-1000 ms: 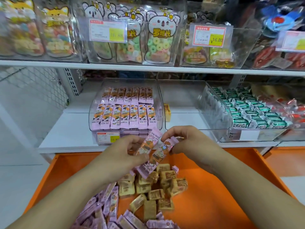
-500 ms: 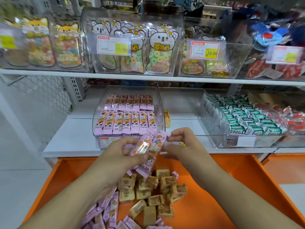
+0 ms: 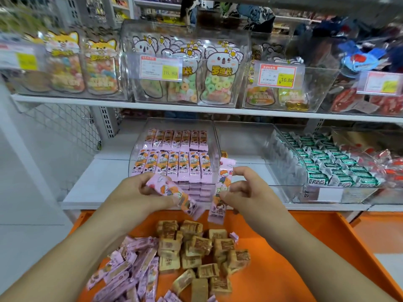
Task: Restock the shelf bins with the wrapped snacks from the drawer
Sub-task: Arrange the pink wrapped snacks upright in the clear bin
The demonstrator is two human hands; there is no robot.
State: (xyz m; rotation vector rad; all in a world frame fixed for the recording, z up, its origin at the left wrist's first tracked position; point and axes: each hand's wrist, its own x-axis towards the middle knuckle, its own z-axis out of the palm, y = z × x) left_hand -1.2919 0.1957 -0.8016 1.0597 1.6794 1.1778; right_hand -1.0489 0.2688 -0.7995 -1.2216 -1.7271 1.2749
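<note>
My left hand [image 3: 139,196] grips a pink wrapped snack bar [image 3: 176,196] that lies tilted, its far end pointing down and right. My right hand [image 3: 246,190] pinches a second pink snack bar [image 3: 222,190] held nearly upright. Both bars hang over the orange drawer [image 3: 305,247], just in front of the clear shelf bin [image 3: 174,123] that holds rows of the same pink bars [image 3: 174,164]. In the drawer lie a heap of loose pink bars [image 3: 128,273] at the left and several tan wrapped squares [image 3: 196,251] in the middle.
A clear bin [image 3: 239,138] beside the pink one holds a single tan snack at its left wall. Further right stand bins of green-wrapped snacks [image 3: 327,166] and red ones [image 3: 388,158]. The upper shelf [image 3: 152,104] carries bins of bagged candy with price tags.
The two pink bars, held together between both hands before, are now apart, one in each hand. My right hand lifted its bar upright. The view tilted up slightly.
</note>
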